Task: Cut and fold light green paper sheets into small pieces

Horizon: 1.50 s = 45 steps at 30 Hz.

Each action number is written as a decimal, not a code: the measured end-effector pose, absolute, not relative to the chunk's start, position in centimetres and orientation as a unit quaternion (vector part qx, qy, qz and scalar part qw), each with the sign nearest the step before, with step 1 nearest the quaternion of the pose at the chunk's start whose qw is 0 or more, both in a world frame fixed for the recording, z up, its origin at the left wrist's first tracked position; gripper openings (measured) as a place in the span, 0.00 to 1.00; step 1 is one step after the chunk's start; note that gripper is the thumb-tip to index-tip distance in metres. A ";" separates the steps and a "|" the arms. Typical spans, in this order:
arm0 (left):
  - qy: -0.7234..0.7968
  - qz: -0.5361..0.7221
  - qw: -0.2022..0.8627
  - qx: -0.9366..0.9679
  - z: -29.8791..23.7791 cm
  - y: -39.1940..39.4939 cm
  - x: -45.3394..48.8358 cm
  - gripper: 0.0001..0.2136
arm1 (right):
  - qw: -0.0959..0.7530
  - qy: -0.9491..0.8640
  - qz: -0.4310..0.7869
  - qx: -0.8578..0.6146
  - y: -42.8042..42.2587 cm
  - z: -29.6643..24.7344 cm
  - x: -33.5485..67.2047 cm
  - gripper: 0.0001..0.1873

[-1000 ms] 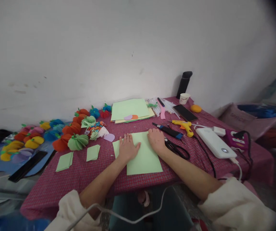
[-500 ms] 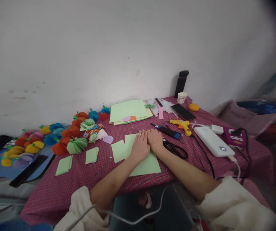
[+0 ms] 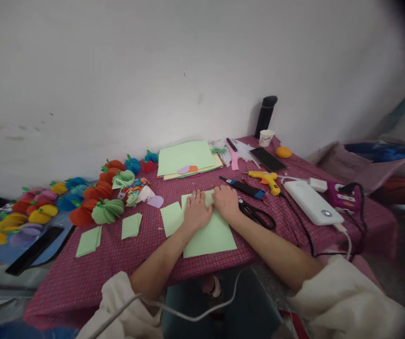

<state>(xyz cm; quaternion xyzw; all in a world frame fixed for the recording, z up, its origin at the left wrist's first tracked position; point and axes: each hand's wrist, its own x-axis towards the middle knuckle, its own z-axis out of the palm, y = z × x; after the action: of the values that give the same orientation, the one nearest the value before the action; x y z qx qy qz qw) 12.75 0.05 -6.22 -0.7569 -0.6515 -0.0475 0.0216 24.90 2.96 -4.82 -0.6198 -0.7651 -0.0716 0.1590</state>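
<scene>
Lying flat, the paper sheet [image 3: 210, 231] looks pale green.

I can read no word or number for certain here. The paper cup [image 3: 266, 138] near the black bottle [image 3: 265, 117] carries small reddish lettering, too blurred for me to make out. On the white power bank [image 3: 308, 200] to my right, a dark oval display [image 3: 326, 213] shows a glowing mark, but I can't tell which figure it is. Faint lettering also marks the pinkish bag [image 3: 336, 165] farther right, illegible to me.
</scene>
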 end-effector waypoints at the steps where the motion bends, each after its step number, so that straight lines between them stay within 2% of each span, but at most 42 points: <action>1: -0.660 -0.048 0.027 -0.750 -6.3 0.0 12.5 0.31 | 0.157 -0.765 -0.073 -0.621 3.0 -4.8 24.9 0.11; 9: -0.683 -0.041 0.067 -0.726 -6.3 -1.2 9.7 0.31 | 0.145 -0.767 -0.078 -0.621 3.0 -4.7 24.9 0.13; 24: -0.671 -0.013 0.168 -0.722 -4.7 -6.2 6.5 0.21 | 0.148 -0.766 -0.067 -0.623 2.8 -4.4 24.8 0.14; 30: -0.616 -0.029 0.212 -0.758 -2.4 -7.1 6.0 0.23 | 0.153 -0.764 -0.058 -0.624 2.8 -4.4 24.7 0.14; 35: -0.518 -0.036 0.191 -0.833 -0.3 -4.5 8.3 0.24 | 0.146 -0.768 -0.056 -0.622 2.6 -4.2 24.7 0.15; 45: -0.495 -0.022 0.066 -0.866 -5.1 -5.1 10.8 0.23 | 0.114 -0.775 -0.066 -0.618 2.9 -4.3 24.7 0.15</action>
<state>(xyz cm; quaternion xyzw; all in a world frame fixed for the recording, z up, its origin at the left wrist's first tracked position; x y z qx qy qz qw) 10.81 -5.09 -5.10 -0.8663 -0.4948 -0.0223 0.0656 24.68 2.87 -4.25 -0.6183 -0.7747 -0.0664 0.1143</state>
